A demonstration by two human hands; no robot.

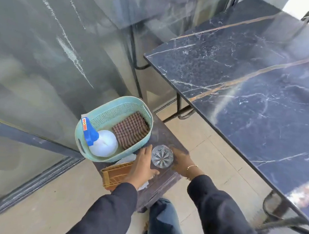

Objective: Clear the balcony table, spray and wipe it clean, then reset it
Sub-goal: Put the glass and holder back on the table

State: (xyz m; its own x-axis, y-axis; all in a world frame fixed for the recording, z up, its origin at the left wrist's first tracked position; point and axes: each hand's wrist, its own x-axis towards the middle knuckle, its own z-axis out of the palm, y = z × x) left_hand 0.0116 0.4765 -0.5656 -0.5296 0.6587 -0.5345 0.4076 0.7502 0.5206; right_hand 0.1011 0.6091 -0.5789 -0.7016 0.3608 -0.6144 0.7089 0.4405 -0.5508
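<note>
A clear cut-glass tumbler [162, 156] stands on a small dark side table [167, 137], low and left of the black marble balcony table [257, 83]. My right hand [180, 161] curls round the right side of the glass. My left hand [142, 165] lies against its left side with fairly straight fingers, the thumb by the near edge. A teal basket [84, 129] just left of the glass holds a white spray bottle [104, 144] with a blue trigger and a folded brown checked cloth [130, 128].
A yellow-brown slatted holder [114, 174] lies on the side table partly under my left wrist, with white paper beside it. A glass sliding door fills the left. The marble table's metal legs [178, 104] stand on the tiled floor [212, 152].
</note>
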